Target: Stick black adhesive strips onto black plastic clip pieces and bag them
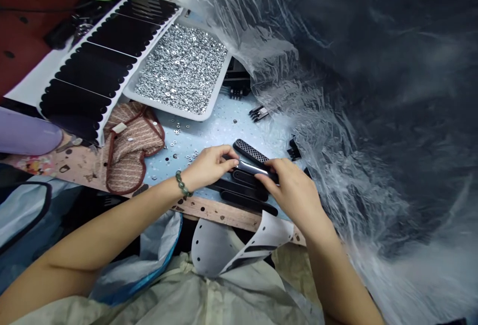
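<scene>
A glossy dark strip-like piece (pixel 251 167) is held between both hands above the table. My left hand (pixel 212 165), with a green bead bracelet at the wrist, pinches its left end with thumb and index finger. Fingers of my right hand (pixel 295 188) close round its right end. Just behind it lies a black piece with a mesh-patterned face (pixel 251 151). Several long black pieces (pixel 248 201) rest below the hands, near the table's front edge. What the right palm covers is hidden.
A white tray (pixel 204 115) full of small metal rings stands behind, with loose rings nearby. Black sticker sheets (pixel 89 66), a striped cloth (pixel 129 146) and a purple object (pixel 28 133) lie left. Crumpled clear plastic (pixel 336 131) fills the right. A white sheet (pixel 214 248) hangs in front.
</scene>
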`<state>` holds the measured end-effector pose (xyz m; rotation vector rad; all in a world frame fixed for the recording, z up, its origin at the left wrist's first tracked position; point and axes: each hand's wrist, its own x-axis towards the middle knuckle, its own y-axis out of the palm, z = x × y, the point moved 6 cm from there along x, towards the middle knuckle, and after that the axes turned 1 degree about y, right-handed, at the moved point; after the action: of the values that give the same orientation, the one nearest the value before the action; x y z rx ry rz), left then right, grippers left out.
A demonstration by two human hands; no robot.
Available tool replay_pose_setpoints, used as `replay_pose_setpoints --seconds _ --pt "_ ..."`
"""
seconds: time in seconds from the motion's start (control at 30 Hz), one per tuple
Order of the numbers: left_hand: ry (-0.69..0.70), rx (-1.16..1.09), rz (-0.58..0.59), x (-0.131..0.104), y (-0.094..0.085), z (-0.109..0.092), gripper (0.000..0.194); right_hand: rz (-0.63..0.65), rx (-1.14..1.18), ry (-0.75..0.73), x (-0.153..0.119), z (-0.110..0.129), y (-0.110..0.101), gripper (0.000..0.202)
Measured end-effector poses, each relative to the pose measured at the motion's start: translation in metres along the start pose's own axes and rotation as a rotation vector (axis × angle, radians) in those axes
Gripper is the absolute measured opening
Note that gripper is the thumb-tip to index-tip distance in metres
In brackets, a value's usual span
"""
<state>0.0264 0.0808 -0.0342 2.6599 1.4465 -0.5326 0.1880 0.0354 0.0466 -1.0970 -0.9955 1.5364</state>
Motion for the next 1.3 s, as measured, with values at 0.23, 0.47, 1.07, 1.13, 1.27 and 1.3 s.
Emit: replay_pose_setpoints --seconds 0.23,0.47,1.07,1.13,1.27,1.3 --pt "0.042 0.014 0.071 -0.004 0.001 -0.008 0.029 -0.039 0.322 0.091 -0.012 -0.030 0.012 0.007" --pt "0.029 0.028 0.036 -0.007 0.003 -0.005 0.021 0.006 0.363 0.159 -0.007 -0.033 0.010 0.008" --pt "0.035 0.011 0.054 -0.005 0.004 -0.004 0.025 0.001 0.309 0.183 -0.009 -0.043 0.011 0.018" --pt "0.032 0.020 0.048 -0.005 0.004 -0.004 0.025 0.022 0.432 0.190 -0.010 -0.049 0.014 0.017" --pt "0.010 0.011 0.044 -0.006 0.003 -0.004 0.026 0.027 0.464 0.208 -0.012 -0.051 0.013 0.017" --pt "0.002 0.008 0.046 -0.006 0.003 -0.005 0.026 0.025 0.413 0.213 -0.011 -0.051 0.012 0.018"
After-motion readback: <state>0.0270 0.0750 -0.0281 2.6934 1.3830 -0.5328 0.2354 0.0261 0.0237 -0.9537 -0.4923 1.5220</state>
